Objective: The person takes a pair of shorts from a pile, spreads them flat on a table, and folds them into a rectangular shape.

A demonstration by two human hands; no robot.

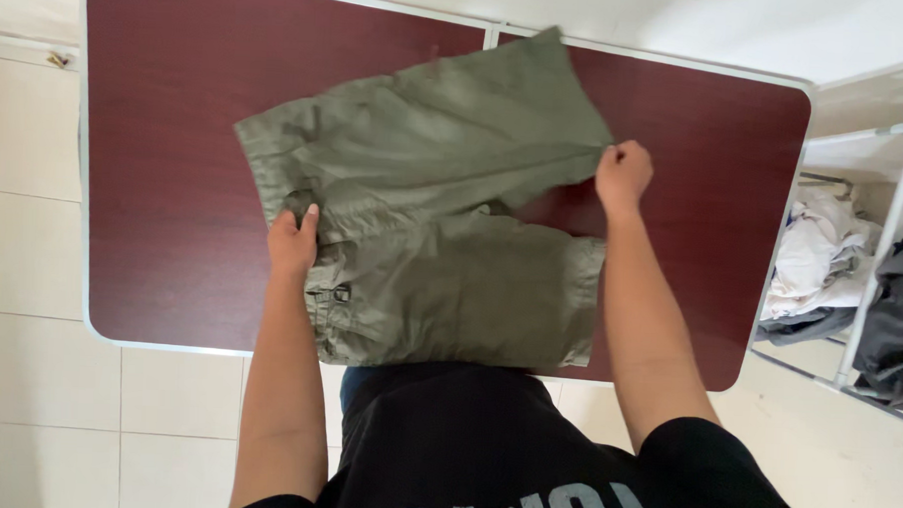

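A pair of olive green shorts [443,214] lies spread on a dark red folding table [166,124] with a white rim. My left hand [293,242] grips the waistband at the shorts' left side, close to a small buckle. My right hand [623,176] pinches the hem of the upper leg at the right and holds it slightly lifted off the table. The lower leg lies flat, reaching the table's near edge.
A white metal rack [888,229] stands to the right of the table with white and dark grey clothes [821,262] piled on it. White floor tiles [27,369] surround the table. My black shirt fills the bottom of the view.
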